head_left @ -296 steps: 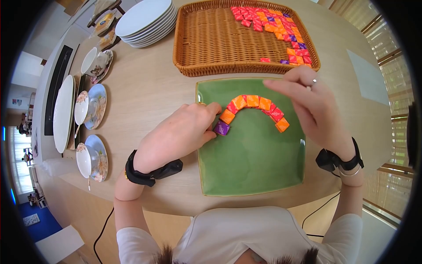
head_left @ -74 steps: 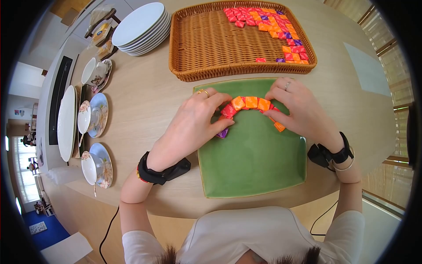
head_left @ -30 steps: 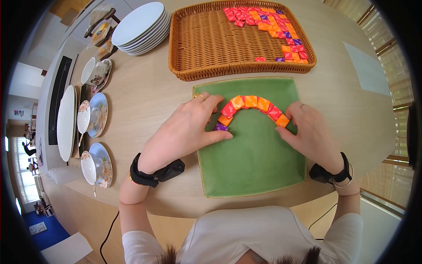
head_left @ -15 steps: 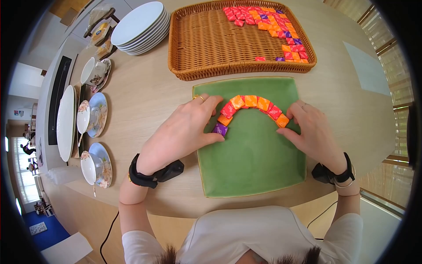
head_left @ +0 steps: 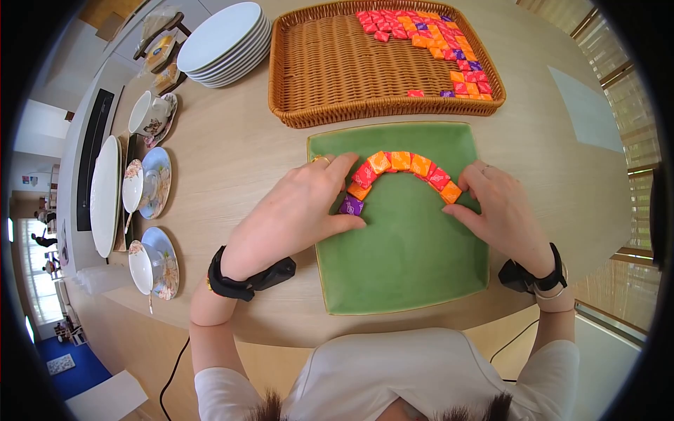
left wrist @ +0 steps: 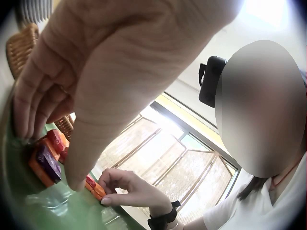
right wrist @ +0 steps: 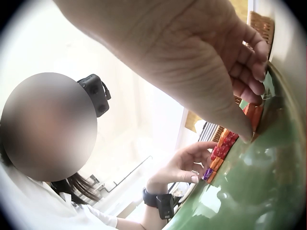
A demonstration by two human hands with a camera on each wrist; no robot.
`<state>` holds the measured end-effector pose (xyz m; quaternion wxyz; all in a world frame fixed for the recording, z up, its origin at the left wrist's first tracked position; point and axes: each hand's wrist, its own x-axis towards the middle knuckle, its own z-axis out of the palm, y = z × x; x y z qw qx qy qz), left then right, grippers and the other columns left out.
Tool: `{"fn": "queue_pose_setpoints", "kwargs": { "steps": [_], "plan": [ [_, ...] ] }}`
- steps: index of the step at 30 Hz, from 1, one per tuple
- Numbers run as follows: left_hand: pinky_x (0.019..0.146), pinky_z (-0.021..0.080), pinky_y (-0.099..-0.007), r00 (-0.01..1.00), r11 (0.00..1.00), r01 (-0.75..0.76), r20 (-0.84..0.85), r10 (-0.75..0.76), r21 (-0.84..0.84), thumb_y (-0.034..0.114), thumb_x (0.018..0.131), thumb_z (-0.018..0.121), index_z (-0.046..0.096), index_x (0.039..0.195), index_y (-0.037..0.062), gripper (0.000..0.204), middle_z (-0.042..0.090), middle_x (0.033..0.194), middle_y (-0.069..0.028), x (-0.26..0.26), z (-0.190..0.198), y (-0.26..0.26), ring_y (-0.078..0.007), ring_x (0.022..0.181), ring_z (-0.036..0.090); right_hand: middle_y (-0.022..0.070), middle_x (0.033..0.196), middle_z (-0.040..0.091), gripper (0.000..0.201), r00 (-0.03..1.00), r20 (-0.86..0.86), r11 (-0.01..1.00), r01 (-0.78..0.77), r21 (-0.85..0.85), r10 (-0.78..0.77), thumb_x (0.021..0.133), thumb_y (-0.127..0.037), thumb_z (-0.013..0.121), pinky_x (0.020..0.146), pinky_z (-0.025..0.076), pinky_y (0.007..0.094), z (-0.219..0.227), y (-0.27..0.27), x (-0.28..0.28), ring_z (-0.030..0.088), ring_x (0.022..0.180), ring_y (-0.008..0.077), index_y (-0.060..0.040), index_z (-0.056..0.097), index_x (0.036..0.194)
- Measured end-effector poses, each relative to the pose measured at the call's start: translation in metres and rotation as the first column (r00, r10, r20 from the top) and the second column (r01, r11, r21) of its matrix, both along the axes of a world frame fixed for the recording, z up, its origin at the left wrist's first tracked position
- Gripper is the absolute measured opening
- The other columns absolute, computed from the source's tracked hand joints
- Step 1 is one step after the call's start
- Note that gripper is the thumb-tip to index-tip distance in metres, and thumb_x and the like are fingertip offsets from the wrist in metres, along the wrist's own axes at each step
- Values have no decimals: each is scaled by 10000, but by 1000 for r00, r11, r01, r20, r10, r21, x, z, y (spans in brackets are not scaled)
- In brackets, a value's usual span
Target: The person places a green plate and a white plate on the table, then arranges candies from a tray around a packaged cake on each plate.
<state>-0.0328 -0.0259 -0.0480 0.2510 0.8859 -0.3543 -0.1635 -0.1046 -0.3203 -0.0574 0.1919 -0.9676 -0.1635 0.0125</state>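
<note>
An arch of wrapped square candies point(head_left: 400, 161), red and orange with a purple candy point(head_left: 351, 205) at its left foot, lies on a square green plate point(head_left: 404, 266). In the left wrist view the purple candy point(left wrist: 49, 164) sits on top of an orange one. My left hand point(head_left: 295, 200) spreads around the arch's left foot, fingers outside it and thumb just below the purple candy. At the right foot, my right hand point(head_left: 497, 203) pinches the end orange candy point(head_left: 451, 192) between thumb and fingers, as the right wrist view also shows with this hand point(right wrist: 206, 62).
Behind the plate stands a wicker tray point(head_left: 337, 112) with many red, orange and purple candies at its right side. A stack of white plates point(head_left: 225, 45) is at back left. Flowered cups and saucers point(head_left: 161, 263) and a white oval dish point(head_left: 105, 196) line the left.
The right hand, raised over the plate at first, has come down to the arch and slid to its right end. The left thumb has shifted off the purple candy, which shows more fully.
</note>
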Motion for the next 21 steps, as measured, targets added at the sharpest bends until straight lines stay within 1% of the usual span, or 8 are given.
{"fn": "queue_pose_setpoints", "kwargs": {
  "steps": [2, 6, 8, 14, 21],
  "plan": [
    [798, 536, -398, 997, 1000, -4, 80, 6, -29, 168, 736, 854, 476, 1368, -21, 760, 649, 952, -176, -2, -6, -1, -310, 866, 644, 116, 864, 570, 338, 1000, -13, 1000, -8, 12, 8, 813, -208, 788, 698, 463, 423, 0, 0, 1, 583, 810, 317, -42, 523, 943],
    [807, 534, -410, 994, 999, -16, 112, 19, -31, 197, 744, 849, 453, 1377, -29, 780, 642, 962, -195, -8, -9, -6, -333, 877, 646, 116, 857, 568, 342, 1000, -24, 1000, -5, 27, 6, 814, -214, 788, 694, 463, 424, -1, 0, 1, 581, 802, 318, -41, 522, 941],
    [812, 531, -422, 992, 999, -33, 126, 32, 2, 188, 762, 825, 442, 1383, -25, 760, 641, 959, -203, -9, -8, -8, -352, 884, 646, 116, 856, 565, 347, 1000, -16, 999, -3, 34, 4, 815, -221, 787, 691, 463, 424, -2, 0, 1, 579, 799, 319, -41, 519, 942],
    [819, 525, -439, 995, 996, -77, 60, 74, 43, 162, 780, 785, 442, 1380, -23, 716, 637, 959, -214, -10, -5, -10, -370, 890, 638, 114, 859, 560, 352, 1000, 5, 1000, -10, 6, 10, 818, -230, 785, 689, 463, 424, -1, 0, 0, 574, 801, 319, -45, 515, 949],
    [827, 522, -442, 994, 997, -70, 84, 66, 43, 174, 792, 781, 437, 1378, -25, 708, 631, 972, -225, -11, -4, -9, -379, 901, 633, 115, 860, 559, 354, 1000, 17, 1000, -11, 4, 11, 821, -234, 783, 686, 463, 423, -1, 0, 0, 574, 800, 318, -43, 514, 947]
  ]
}}
